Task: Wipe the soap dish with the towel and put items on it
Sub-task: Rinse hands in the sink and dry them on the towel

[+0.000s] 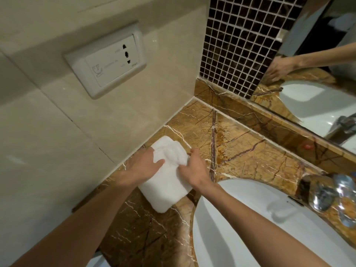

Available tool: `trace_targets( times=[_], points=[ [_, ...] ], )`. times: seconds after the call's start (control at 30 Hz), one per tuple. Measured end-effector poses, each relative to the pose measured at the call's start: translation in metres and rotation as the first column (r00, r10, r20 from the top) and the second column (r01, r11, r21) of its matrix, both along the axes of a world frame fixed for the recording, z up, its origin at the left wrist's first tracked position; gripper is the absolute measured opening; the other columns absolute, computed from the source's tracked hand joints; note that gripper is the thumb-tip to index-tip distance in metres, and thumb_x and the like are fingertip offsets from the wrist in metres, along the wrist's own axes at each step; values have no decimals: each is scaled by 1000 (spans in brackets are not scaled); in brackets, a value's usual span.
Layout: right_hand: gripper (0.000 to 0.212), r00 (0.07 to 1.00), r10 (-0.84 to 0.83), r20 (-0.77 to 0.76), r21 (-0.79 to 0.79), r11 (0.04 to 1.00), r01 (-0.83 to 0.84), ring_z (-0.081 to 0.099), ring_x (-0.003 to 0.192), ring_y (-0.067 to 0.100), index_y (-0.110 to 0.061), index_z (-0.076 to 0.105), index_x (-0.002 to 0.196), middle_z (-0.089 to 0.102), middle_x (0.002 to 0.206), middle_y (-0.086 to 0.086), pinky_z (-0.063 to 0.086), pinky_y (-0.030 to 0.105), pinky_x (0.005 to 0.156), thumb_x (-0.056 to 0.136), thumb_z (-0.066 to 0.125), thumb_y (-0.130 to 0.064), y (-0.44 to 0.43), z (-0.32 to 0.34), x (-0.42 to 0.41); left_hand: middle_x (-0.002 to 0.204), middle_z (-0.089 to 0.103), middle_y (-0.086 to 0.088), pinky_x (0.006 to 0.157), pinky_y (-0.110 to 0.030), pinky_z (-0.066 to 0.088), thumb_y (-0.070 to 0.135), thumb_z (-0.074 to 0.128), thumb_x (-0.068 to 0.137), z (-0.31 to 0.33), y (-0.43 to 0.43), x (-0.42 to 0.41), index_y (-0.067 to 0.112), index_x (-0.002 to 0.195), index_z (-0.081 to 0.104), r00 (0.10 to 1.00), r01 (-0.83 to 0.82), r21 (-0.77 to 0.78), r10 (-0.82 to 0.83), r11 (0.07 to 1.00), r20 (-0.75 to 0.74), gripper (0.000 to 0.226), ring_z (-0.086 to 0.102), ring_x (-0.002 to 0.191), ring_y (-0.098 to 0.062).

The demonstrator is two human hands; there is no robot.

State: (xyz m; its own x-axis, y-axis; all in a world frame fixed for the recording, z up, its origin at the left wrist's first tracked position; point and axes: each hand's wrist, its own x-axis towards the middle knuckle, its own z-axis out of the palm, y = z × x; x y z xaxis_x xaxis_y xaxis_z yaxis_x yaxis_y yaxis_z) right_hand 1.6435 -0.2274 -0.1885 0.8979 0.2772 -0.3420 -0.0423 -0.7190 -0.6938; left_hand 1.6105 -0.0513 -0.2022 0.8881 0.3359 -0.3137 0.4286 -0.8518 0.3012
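Note:
A folded white towel [165, 182] lies on the brown marble counter [246, 151] beside the wall. My left hand [143, 163] grips the towel's left side, thumb on top. My right hand [194, 166] pinches its right side near the far end, where the cloth is bunched up. No soap dish shows in this view; whether one lies under the towel I cannot tell.
A white sink basin [250, 224] sits to the right, with a chrome faucet [331, 193] behind it. A wall socket [107, 60] is on the beige tiles at left. A mirror [317, 74] and dark mosaic tiles [237, 43] stand at the back.

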Motion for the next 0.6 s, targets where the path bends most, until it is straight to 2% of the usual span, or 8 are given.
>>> trace_targets(
  times=[0.07, 0.13, 0.23, 0.33, 0.43, 0.5, 0.6],
  points=[
    [37, 999, 43, -10, -81, 996, -43, 61, 78, 25, -8, 48, 113, 62, 94, 7, 52, 35, 65, 79, 56, -23, -4, 3, 5, 127, 58, -12, 90, -38, 42, 52, 54, 85, 1, -9, -3, 13, 125, 48, 1000, -15, -30, 15, 999, 15, 57, 53, 115, -32],
    [31, 997, 80, -14, -149, 986, -81, 63, 75, 27, -9, 57, 98, 65, 89, 8, 56, 39, 69, 77, 52, -32, -7, 6, 9, 120, 61, -11, 82, -36, 42, 50, 54, 85, 3, -17, -6, 14, 121, 48, 999, -29, -10, 29, 1000, 19, 51, 56, 110, -33],
    [29, 996, 84, -22, -142, 986, -87, 64, 76, 29, -9, 60, 88, 66, 86, 9, 57, 42, 72, 79, 53, -36, -6, 6, 15, 118, 62, -12, 83, -38, 44, 48, 53, 87, 7, -18, -6, 14, 120, 48, 997, -79, -34, 80, 996, 23, 49, 57, 109, -34],
    [29, 994, 103, 19, -107, 989, -100, 61, 79, 24, -9, 55, 100, 62, 91, 5, 55, 40, 69, 84, 56, -33, -2, 2, 20, 120, 60, -13, 85, -40, 45, 48, 50, 88, 8, -13, -6, 13, 124, 46, 994, -110, -95, 112, 989, 19, 51, 56, 110, -35],
    [32, 987, 136, 81, -96, 987, -128, 58, 70, 15, -9, 43, 115, 57, 84, -2, 52, 35, 56, 92, 55, -27, 3, -4, 21, 126, 57, -15, 89, -43, 46, 45, 47, 91, 7, -9, -9, 9, 132, 39, 991, -132, -120, 135, 984, 17, 55, 53, 114, -36],
    [26, 982, 152, 115, -117, 983, -138, 59, 64, 17, -10, 39, 114, 57, 77, -1, 56, 40, 56, 94, 51, -22, 5, -9, 22, 128, 55, -16, 91, -45, 45, 43, 47, 92, 5, -7, -11, 8, 131, 37, 986, -164, -123, 166, 979, 7, 53, 52, 116, -37],
    [24, 979, 141, 144, -137, 983, -121, 56, 58, 13, -13, 37, 112, 57, 73, -1, 51, 32, 49, 96, 52, -24, 6, -16, 25, 131, 53, -17, 95, -47, 43, 42, 51, 91, 1, -7, -11, 10, 130, 35, 973, -228, -145, 229, 963, -7, 53, 50, 120, -38]
  ],
)
